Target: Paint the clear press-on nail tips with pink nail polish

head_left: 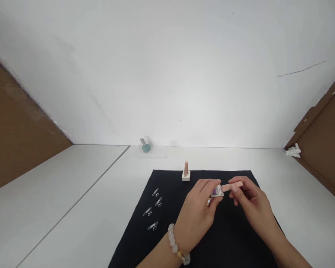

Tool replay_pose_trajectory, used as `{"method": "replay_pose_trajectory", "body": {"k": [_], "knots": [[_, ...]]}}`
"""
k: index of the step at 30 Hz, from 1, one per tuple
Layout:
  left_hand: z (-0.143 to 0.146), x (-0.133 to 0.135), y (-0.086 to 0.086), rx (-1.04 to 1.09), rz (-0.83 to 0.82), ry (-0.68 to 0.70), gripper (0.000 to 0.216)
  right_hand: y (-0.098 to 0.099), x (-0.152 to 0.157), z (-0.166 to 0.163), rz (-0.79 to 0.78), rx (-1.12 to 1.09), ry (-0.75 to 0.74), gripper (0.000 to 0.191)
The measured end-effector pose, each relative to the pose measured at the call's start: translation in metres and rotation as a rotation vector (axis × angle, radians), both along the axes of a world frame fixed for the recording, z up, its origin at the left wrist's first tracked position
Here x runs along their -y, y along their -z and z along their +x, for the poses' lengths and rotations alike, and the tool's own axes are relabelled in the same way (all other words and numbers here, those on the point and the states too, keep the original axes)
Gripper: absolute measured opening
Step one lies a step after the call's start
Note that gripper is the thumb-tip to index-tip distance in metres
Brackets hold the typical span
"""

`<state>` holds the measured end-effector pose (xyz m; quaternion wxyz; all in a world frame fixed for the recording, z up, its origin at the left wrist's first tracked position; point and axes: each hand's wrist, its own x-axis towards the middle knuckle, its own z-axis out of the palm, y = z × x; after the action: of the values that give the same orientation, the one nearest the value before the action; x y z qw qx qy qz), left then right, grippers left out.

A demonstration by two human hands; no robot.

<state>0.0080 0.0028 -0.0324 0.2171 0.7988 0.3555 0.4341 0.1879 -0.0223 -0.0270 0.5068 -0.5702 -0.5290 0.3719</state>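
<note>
Above the black cloth [229,230], my left hand [199,212] is closed around the white, purple-printed body of a nail polish bottle [217,191]. The bottle lies tilted on its side, its long peach cap [232,186] pointing right. My right hand [249,201] pinches that cap between thumb and fingers. The cap and bottle body appear joined. A second nail polish bottle [186,175], with a square white base and a pinkish cap, stands upright near the cloth's back edge. On the cloth to the left sit several clear nail tips on small round stands [153,226].
A teal nail polish bottle [146,147] leans at the back of the white table [100,208], by the wall. A crumpled white tissue [294,150] lies in the back right corner. Brown panels [324,145] border both sides.
</note>
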Motion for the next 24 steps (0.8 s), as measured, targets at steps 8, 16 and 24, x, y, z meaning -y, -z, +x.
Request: {"method": "replay_pose_trajectory", "body": {"k": [8, 16, 24], "knots": [[-0.001, 0.000, 0.002, -0.029, 0.044, 0.036, 0.036, -0.002, -0.004, -0.003, -0.053, -0.162, 0.011, 0.046], [0.004, -0.020, 0.018, 0.076, -0.303, -0.135, 0.039, -0.004, -0.004, 0.005, 0.033, -0.216, 0.288, 0.040], [0.025, -0.055, 0.038, 0.010, -0.444, -0.229, 0.016, -0.009, -0.010, 0.010, -0.051, -0.490, 0.163, 0.041]]}}
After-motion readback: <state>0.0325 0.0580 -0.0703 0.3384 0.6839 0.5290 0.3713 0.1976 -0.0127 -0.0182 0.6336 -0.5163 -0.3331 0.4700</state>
